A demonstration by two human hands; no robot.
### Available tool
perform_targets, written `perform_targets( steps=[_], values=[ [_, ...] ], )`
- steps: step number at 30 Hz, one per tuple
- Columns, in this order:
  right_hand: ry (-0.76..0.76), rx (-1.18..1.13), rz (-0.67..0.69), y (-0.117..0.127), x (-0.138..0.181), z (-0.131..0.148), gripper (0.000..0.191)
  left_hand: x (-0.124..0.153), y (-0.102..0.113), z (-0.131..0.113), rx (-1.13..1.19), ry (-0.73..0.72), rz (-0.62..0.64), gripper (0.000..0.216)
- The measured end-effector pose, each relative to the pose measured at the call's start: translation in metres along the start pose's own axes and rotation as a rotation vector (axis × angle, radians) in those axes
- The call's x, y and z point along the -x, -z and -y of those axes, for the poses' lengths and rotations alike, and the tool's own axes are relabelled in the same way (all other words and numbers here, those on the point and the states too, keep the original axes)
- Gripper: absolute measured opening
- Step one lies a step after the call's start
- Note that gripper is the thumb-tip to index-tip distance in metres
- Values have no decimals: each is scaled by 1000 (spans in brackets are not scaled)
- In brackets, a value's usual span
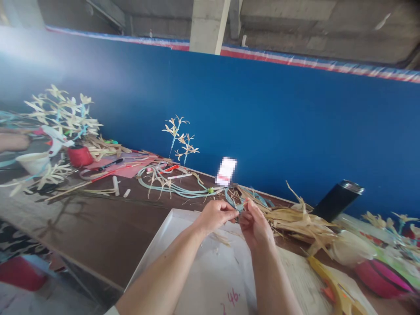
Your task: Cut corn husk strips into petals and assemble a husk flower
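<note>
My left hand (pixel 216 215) and my right hand (pixel 257 226) meet above a white tray (pixel 154 247). Between their fingertips is a thin blue-grey strip (pixel 231 199), pinched by both hands. Its lower end is hidden by my fingers. Just behind my hands, loose dried husk strips (pixel 295 221) spread to the right, with some bluish strips (pixel 259 197) among them. Shreds of pale husk (pixel 220 238) lie in the tray under my fingers.
At the left, a co-worker's hand (pixel 13 142) is beside a white glue gun (pixel 54 135). Pale husk flowers (pixel 65 111), a red container (pixel 79 155) and light-blue cords (pixel 164 187) line the table. A dark flask (pixel 337 200) leans at right, near a yellow glue gun (pixel 334 286).
</note>
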State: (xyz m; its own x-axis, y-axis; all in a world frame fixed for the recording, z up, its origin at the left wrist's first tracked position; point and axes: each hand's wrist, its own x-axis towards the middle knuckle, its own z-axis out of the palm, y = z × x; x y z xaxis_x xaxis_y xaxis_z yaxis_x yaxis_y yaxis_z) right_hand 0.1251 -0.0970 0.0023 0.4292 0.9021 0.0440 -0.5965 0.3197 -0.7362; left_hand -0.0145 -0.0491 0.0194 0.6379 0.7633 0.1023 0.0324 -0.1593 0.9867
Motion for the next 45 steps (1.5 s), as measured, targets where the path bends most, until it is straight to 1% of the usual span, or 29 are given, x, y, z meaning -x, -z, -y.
perform_targets(
  steps=[6, 10, 14, 16, 20, 22, 27, 29, 32, 37, 45],
  values=[
    [9, 100, 10, 1, 0, -2, 31, -1, -1, -2, -55, -10, -80, 28],
    [-3, 61, 18, 2, 0, -2, 32, -2, -1, -2, -133, -15, -114, 26],
    [-6, 15, 9, 1, 0, -1, 30, -4, -1, 1, -235, -51, -156, 25],
    [11, 0, -16, 0, 0, 0, 28, -4, -1, 3, -276, -70, -151, 26],
    [56, 16, -60, 0, 0, 1, 25, -3, -2, 5, -313, -92, -97, 27],
    [72, 31, -62, 1, -1, 2, 25, -3, -4, 5, -327, -106, -103, 25],
    [78, 51, -81, 2, -1, 3, 25, 0, -6, 3, -443, -196, -237, 18],
    [93, 80, -106, 1, -1, 3, 26, 0, -6, 2, -489, -216, -266, 14],
    [124, 116, -139, 0, -1, 3, 26, 1, -5, 1, -518, -212, -278, 16],
    [154, 134, -152, -1, 0, 2, 24, 0, -4, 2, -480, -193, -234, 22],
    [151, 125, -127, 0, -1, 5, 23, 1, 1, -3, -331, -120, -36, 33]
  ],
)
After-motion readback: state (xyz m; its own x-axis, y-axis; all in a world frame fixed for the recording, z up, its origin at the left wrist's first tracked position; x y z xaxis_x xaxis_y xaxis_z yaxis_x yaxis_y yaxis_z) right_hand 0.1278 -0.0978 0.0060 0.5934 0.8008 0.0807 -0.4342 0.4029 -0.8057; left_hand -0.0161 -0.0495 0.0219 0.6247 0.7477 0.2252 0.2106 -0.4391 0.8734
